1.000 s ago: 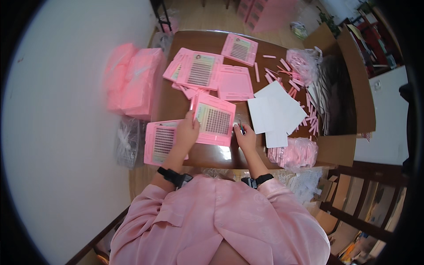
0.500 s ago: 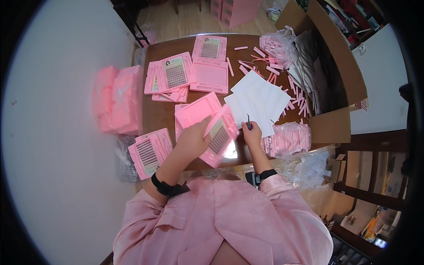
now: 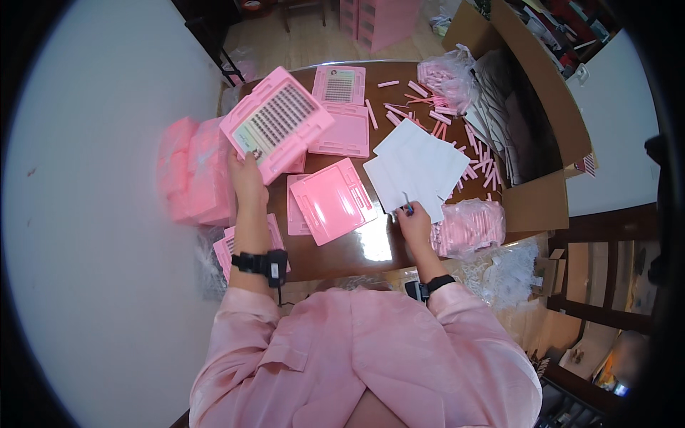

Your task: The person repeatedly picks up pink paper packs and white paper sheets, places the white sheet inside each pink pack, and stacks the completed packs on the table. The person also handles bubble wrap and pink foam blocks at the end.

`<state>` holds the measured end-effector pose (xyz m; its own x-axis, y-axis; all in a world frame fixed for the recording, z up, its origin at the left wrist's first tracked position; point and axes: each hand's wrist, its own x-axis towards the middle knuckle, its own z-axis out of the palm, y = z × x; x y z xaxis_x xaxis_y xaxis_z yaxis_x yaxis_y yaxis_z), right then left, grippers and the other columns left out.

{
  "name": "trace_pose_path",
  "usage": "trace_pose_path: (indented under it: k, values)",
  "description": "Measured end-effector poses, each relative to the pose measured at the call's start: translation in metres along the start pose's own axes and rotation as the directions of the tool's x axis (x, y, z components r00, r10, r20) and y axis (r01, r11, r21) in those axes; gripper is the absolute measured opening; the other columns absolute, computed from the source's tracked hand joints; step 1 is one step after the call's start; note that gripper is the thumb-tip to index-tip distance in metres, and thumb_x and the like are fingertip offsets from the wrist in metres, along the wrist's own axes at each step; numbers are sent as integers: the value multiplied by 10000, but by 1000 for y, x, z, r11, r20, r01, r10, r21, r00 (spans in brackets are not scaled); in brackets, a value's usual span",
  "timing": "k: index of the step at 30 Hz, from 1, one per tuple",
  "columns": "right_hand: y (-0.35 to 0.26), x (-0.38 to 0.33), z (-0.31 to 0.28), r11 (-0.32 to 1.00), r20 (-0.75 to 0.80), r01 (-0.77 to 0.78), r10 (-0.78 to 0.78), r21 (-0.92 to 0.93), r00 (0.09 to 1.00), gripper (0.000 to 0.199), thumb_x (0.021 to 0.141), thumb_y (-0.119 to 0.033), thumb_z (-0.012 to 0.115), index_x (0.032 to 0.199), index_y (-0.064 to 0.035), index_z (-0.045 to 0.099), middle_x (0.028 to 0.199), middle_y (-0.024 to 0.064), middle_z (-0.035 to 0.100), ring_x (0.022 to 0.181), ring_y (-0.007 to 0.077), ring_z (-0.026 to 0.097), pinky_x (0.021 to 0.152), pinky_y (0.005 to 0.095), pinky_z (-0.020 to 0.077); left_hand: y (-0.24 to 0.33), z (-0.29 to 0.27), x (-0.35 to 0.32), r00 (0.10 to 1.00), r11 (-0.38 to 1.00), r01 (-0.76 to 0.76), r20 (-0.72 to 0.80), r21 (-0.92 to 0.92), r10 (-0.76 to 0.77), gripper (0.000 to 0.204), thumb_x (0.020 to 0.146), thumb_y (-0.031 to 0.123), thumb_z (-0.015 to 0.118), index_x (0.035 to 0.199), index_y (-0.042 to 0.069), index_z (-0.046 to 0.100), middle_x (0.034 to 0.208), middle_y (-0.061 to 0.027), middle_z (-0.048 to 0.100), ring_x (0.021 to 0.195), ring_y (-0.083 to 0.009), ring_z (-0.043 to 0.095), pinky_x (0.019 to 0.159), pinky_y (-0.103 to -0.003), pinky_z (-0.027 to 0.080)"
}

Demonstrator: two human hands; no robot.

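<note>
My left hand [image 3: 247, 180] grips a pink false-eyelash tray [image 3: 284, 114] by its near corner. The tray is raised and tilted, its rows of dark lash clusters facing up, and it hides most of the stacked trays behind it. My right hand [image 3: 416, 227] is closed around thin tweezers [image 3: 407, 202], their tip pointing away from me over the white sheets [image 3: 414, 160]. Between my hands a pink tray without lashes [image 3: 333, 202] overlaps another pink tray [image 3: 296, 207]. Beyond them lie an empty-looking pink tray [image 3: 341, 132] and a lash-filled tray [image 3: 340, 85].
Small pink sticks [image 3: 481, 153] are scattered at the right. Bagged pink pieces [image 3: 467, 225] lie near the front edge, with another clear bag [image 3: 448, 78] farther back. A large cardboard box [image 3: 536, 200] flanks the table [image 3: 321, 264]. Wrapped pink bundles [image 3: 196, 171] stand by the wall.
My left hand has carried the lash tray away and to the left, above the stacked trays. The tray without lashes now lies on the table. My right hand still holds the tweezers, nearly in place.
</note>
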<state>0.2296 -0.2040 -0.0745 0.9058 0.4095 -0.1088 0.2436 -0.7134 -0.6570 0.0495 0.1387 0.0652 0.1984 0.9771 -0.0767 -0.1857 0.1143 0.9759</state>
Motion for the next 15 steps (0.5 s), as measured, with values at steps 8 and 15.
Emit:
trace_pose_path:
  k: [8, 15]
  values:
    - [-4, 26, 1, 755, 313, 517, -417, -404, 853, 320, 850, -93, 662, 1166, -144, 646, 1368, 92, 616, 821, 331, 712, 718, 443, 571, -63, -10, -10, 955, 882, 294, -79, 368, -286, 520, 975, 247, 630, 1404, 21, 443, 1079, -76, 609, 911, -132, 594, 714, -263, 502]
    - [-15, 22, -34, 851, -276, 412, -331, 326, 902, 250, 854, -83, 711, 1099, -71, 759, 1039, 120, 760, 839, 233, 733, 784, 301, 566, -99, 35, -103, 779, 838, 545, 391, -34, -491, 463, 1033, 285, 556, 1395, 15, 453, 1165, -170, 636, 1016, -264, 660, 939, -388, 538]
